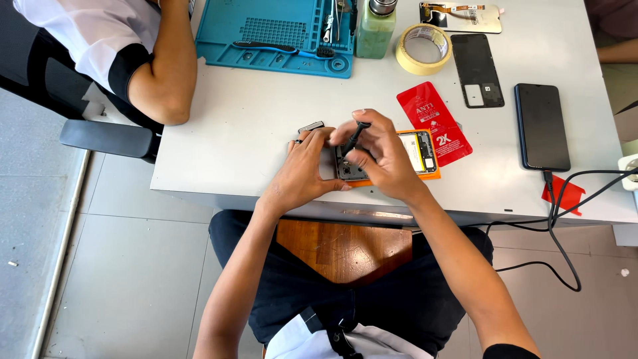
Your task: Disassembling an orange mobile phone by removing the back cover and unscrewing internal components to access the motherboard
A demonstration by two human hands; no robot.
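The white table [266, 126] is filling the upper frame, with a teal work mat [266, 30] lying at its eleven o'clock corner and a co-worker's arm [169, 73] resting at ten o'clock. At two o'clock a detached black back cover [477, 70] and a dark phone [541, 126] on a cable are sitting side by side, with a roll of tape [423, 48] and a green bottle [375, 30] at twelve.

Near the table's six o'clock edge the opened phone [415, 151] is lying flat, back side up with its insides showing, on an orange backing. Its long axis is running nine to three, and the circuit end is pointing toward nine, under the hands.

The left hand [307, 169] is pressing on that end, fingers curled over it, steadying it. The right hand [382, 156] is pinching a slim black screwdriver [355, 136], tip down at seven o'clock into the phone (exactly what it is touching is hidden by the fingers).

To do this well, I judge the tool should be standing square to the board, turning lightly, while the left hand is keeping the body from sliding.
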